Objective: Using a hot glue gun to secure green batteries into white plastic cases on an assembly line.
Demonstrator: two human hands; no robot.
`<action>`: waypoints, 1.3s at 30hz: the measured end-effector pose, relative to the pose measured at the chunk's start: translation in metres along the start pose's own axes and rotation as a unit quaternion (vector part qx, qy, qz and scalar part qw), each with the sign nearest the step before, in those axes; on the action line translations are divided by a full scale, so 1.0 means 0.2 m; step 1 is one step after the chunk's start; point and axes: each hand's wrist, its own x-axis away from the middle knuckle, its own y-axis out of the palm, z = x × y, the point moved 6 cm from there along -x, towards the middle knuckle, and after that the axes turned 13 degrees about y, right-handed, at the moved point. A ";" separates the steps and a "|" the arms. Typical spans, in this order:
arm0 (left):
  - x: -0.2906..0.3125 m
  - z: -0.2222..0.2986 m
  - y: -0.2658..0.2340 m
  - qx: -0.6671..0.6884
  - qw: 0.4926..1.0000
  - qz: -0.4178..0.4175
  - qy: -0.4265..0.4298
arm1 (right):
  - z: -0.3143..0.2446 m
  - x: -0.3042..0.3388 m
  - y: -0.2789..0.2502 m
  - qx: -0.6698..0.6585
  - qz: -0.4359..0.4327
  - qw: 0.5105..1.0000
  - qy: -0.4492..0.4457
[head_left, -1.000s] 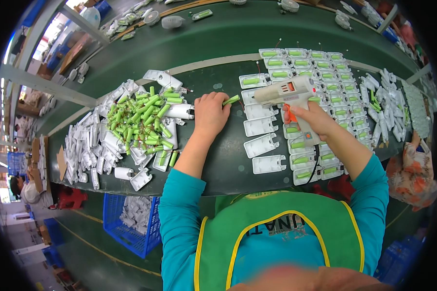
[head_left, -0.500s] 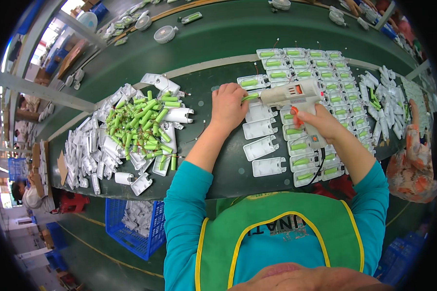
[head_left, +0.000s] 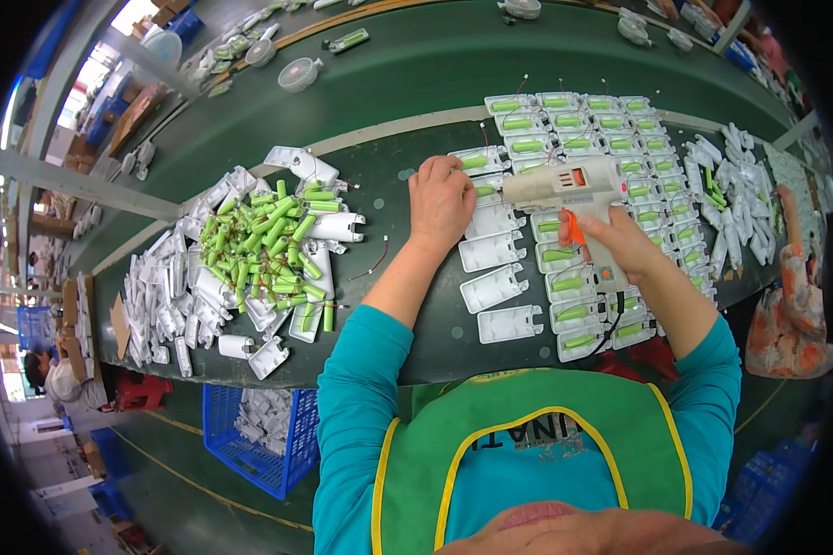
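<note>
My right hand point(head_left: 626, 242) is wrapped round the grip of a white glue gun point(head_left: 565, 185), a finger at its orange trigger. The gun's nozzle points left, just beside a green cylindrical battery point(head_left: 486, 191) in a white plastic shell. My left hand point(head_left: 441, 202) is closed at the left end of that battery, its fingertips bent down and partly hidden. Below it in the same column lie white half shells point(head_left: 492, 250) without batteries. To the right stand rows of white shells, each with a green battery point(head_left: 574, 314) in it; the gun and my right arm cover some.
At the left lies a heap of green batteries point(head_left: 264, 231) on white shells point(head_left: 157, 296). Another shell pile point(head_left: 736, 194) is at the right, near another person's arm point(head_left: 790, 222). A green conveyor belt point(head_left: 416, 69) runs behind. Below the table edge stands a blue crate point(head_left: 259, 453).
The glue gun has shifted slightly right, its nozzle drawing back from my left fingertips. My left hand stays by the same shell, and more of the battery there shows.
</note>
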 end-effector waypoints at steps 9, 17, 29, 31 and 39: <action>0.02 -0.04 0.05 0.027 0.998 0.022 -0.060 | 0.01 -0.01 0.04 -0.011 0.013 1.000 -0.009; 0.03 -0.05 0.06 0.042 0.996 0.025 -0.069 | 0.00 -0.06 0.06 -0.018 0.050 0.998 -0.036; 0.04 -0.05 0.05 0.041 0.997 0.032 -0.053 | 0.01 -0.01 0.06 0.026 0.039 0.999 -0.028; 0.04 -0.03 0.01 0.035 0.998 0.029 -0.051 | 0.03 -0.02 0.06 0.025 0.049 0.998 -0.022; 0.22 0.20 -0.35 -0.103 0.982 -0.160 -0.012 | 0.02 0.06 0.04 -0.078 0.008 0.996 -0.029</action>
